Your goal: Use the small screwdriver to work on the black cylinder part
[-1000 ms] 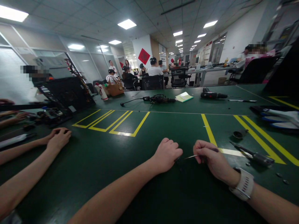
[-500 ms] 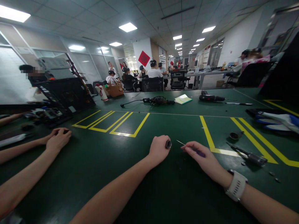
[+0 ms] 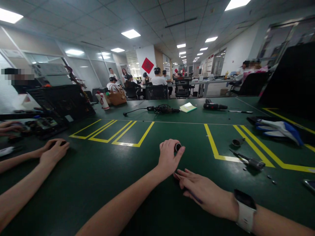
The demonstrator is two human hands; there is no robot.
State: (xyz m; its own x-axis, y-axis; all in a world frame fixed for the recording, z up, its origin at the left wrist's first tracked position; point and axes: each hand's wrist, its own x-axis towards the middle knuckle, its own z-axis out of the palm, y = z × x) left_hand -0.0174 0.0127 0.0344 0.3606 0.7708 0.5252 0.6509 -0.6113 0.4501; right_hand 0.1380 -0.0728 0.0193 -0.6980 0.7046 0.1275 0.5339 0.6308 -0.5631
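Note:
My left hand (image 3: 169, 158) rests on the green table mat (image 3: 103, 183), closed in a pinch on a small black cylindrical part (image 3: 177, 147) held up at its fingertips. My right hand (image 3: 200, 190), with a white watch on the wrist, lies just behind and to the right of it. Its fingers are stretched flat on the mat, pointing at the left wrist. A thin dark tool handle (image 3: 195, 197) shows under its palm; I cannot tell whether the hand grips it.
A co-worker's hands (image 3: 52, 152) rest at the left, near an open black chassis (image 3: 61, 101). To the right lie a screwdriver (image 3: 248, 160), a small black cup (image 3: 237, 142), loose screws (image 3: 270, 178) and gloves (image 3: 278, 126). Farther back are a power driver (image 3: 214, 106), a notepad (image 3: 187, 107) and a cable (image 3: 159, 109).
My right hand has pulled back toward me and flattened on the mat, lowering the thin tool. My left hand turned over, lifted the black part into view and keeps it pinched.

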